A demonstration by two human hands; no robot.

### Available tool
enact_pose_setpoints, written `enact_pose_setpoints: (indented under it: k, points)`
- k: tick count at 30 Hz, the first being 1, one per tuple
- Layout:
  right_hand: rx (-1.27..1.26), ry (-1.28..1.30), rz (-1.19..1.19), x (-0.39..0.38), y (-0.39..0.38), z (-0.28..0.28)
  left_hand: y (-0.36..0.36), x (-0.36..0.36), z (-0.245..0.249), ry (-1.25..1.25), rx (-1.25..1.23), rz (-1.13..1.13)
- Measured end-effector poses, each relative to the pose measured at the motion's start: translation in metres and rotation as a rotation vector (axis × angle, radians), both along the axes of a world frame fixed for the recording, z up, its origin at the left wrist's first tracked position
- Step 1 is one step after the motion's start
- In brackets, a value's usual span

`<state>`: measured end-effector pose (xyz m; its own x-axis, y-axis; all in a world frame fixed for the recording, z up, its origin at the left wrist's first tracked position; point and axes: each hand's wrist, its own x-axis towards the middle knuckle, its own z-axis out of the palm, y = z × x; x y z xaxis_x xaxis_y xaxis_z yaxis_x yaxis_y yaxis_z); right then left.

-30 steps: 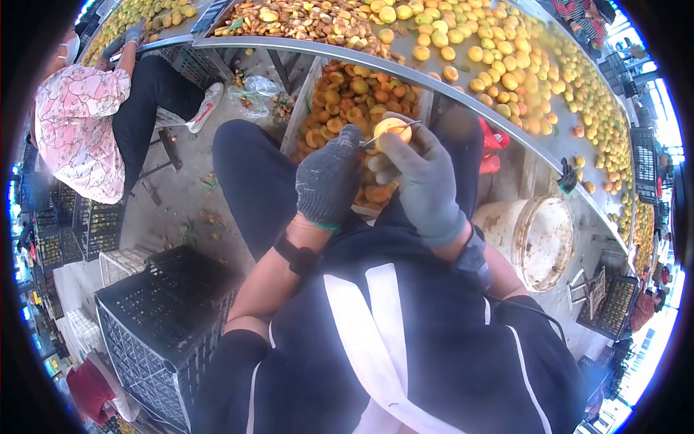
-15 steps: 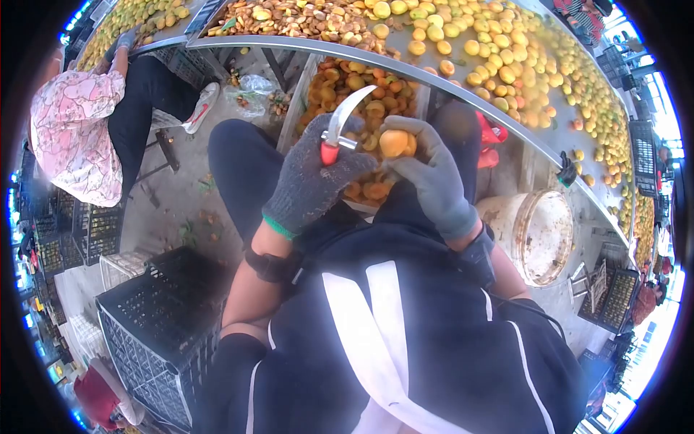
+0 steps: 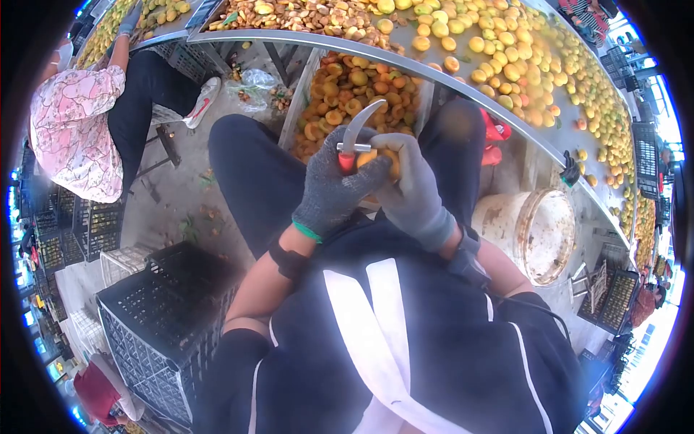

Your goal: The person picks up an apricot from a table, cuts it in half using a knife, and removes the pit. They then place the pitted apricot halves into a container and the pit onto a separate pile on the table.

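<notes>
My left hand [image 3: 329, 188], in a dark knit glove with a green cuff, is closed around a curved knife [image 3: 358, 124]. Its red handle lies in the fist, and the hooked blade points up and to the right. Against it, my right hand [image 3: 416, 189] in a grey glove grips an orange-yellow apricot [image 3: 392, 165]. Fingers of both gloves meet at the fruit and partly cover it. Just beyond the hands, between my knees, a crate [image 3: 295, 108] holds many apricot halves [image 3: 340, 90].
A metal-edged table [image 3: 499, 116] curves across the front, bearing whole apricots [image 3: 506, 65] and a heap of pits [image 3: 289, 25]. A stained white bucket [image 3: 499, 217] lies at my right, a black plastic crate [image 3: 144, 340] at my left. Another person [image 3: 79, 130] sits at the far left.
My hands have come together, the left moving right and down with the knife, and the right moving slightly left and down with the apricot. The other person's arm has reached farther onto the table.
</notes>
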<state>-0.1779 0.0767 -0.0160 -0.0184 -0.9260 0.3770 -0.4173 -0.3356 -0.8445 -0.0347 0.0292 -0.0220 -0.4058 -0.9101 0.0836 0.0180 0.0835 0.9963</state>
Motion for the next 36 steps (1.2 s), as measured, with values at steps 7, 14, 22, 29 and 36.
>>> enact_pose_setpoints:
  k: [7,14,22,29,36]
  points:
    - [0.599,-1.327,0.385,-0.017,-0.004,0.008,-0.007,-0.005,0.012,0.378,0.146,0.227]
    - [0.605,-1.492,0.211,-0.026,-0.010,-0.003,-0.065,0.010,-0.063,-0.351,0.124,0.242]
    - [0.829,-1.338,0.153,-0.045,-0.011,-0.010,-0.046,0.014,-0.013,0.205,0.455,0.154]
    - [0.702,-1.279,0.223,-0.039,-0.012,-0.019,-0.031,0.012,-0.012,0.243,0.523,-0.043]
    - [0.642,-1.292,0.122,-0.039,-0.018,-0.015,-0.051,-0.002,-0.046,-0.449,-0.102,0.211]
